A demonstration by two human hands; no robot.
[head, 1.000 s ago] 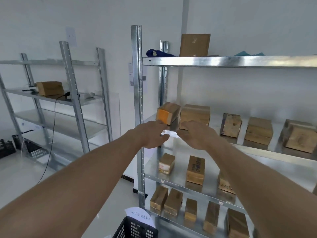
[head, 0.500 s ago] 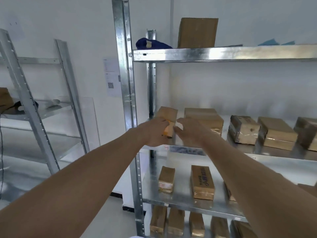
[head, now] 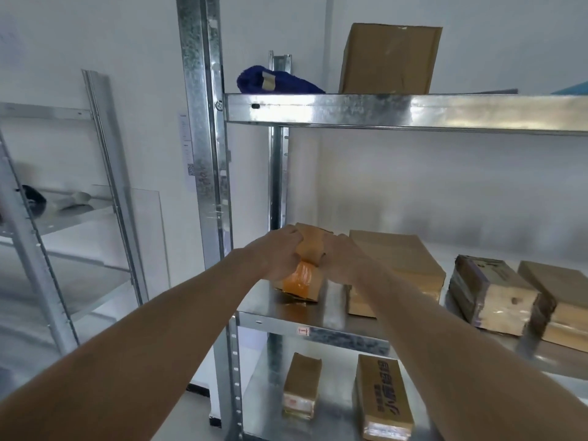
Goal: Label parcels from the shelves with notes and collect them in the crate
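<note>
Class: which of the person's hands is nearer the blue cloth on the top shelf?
Left. The left hand is almost straight below the blue cloth; the right hand is below and further right.

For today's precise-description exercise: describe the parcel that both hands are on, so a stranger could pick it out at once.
Start at the metal shelving unit and its middle shelf. At that shelf's far left end, beside the upright post, sits a small cardboard parcel held between the left hand and right hand. Unlike its plain brown neighbours, it carries shiny orange tape.
</note>
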